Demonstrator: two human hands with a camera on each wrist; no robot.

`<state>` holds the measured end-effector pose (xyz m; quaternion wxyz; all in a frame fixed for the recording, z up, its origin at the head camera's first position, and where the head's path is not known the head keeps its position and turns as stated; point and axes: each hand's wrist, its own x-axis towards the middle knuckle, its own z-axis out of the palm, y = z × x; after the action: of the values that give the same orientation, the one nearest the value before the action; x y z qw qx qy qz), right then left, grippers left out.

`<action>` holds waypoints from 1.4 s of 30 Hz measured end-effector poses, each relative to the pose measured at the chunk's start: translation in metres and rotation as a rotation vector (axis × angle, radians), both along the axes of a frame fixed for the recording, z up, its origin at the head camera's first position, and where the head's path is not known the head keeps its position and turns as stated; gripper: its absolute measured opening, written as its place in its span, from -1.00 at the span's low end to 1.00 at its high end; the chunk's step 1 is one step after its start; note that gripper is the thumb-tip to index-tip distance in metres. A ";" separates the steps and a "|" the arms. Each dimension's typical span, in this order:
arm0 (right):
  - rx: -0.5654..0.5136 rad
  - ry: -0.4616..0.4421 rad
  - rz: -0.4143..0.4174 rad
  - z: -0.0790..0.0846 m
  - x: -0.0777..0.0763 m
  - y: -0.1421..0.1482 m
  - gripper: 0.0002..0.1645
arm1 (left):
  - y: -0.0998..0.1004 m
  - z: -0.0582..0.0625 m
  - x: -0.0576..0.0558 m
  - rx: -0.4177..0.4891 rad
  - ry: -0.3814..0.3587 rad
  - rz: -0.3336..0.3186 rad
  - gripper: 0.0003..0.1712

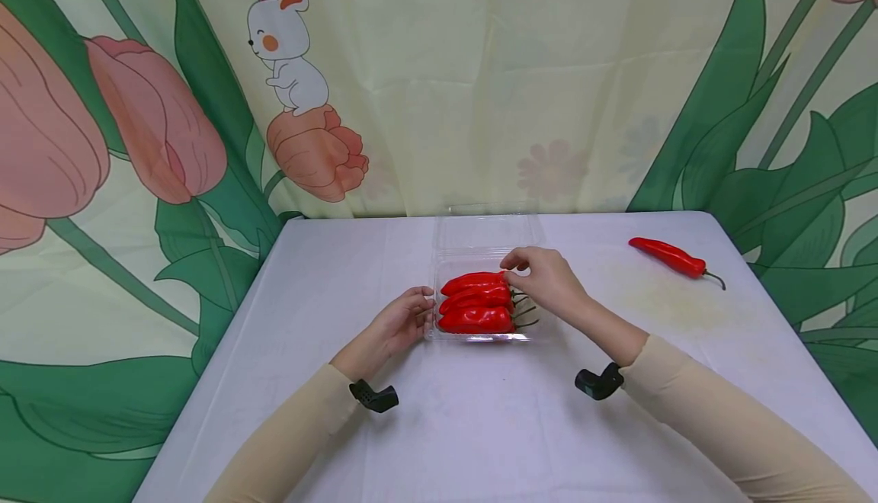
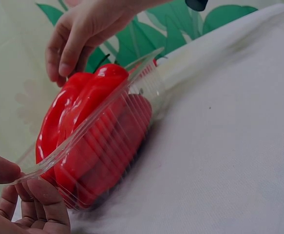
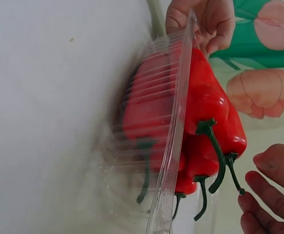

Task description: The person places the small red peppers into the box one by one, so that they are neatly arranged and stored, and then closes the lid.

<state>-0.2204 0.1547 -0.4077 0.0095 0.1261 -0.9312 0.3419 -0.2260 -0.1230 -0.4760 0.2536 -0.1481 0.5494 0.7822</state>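
Several red peppers (image 1: 476,320) lie side by side in a clear plastic box (image 3: 173,141), stacked in layers with green stems toward the right. My left hand (image 1: 401,320) pinches the box's left rim between thumb and fingers, as the left wrist view shows. Over the right end of the far pepper is my right hand (image 1: 545,278). Its thumb and fingers are apart in the right wrist view, with the fingertips right by the tip of a green stem (image 3: 234,175). Box walls partly blur the lower peppers.
The clear lid (image 1: 488,232) stands open behind the box. One loose red pepper (image 1: 668,255) lies at the table's back right. A white cloth covers the table (image 1: 466,427). Behind it hangs a curtain (image 1: 480,91) printed with tulips and a rabbit.
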 end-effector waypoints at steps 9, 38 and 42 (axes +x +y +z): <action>0.021 0.013 -0.017 0.002 -0.007 0.008 -0.72 | 0.000 0.001 0.000 -0.010 0.002 0.002 -0.70; 0.065 -0.039 -0.126 -0.004 -0.019 0.051 -0.67 | 0.001 0.001 0.000 -0.021 -0.006 0.001 -0.66; 0.074 -0.042 -0.141 -0.006 -0.020 0.059 -0.67 | 0.001 0.001 0.001 -0.023 0.001 -0.002 -0.68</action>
<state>-0.2403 0.2138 -0.4139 0.0091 0.0531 -0.9498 0.3082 -0.2254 -0.1222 -0.4748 0.2524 -0.1498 0.5586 0.7758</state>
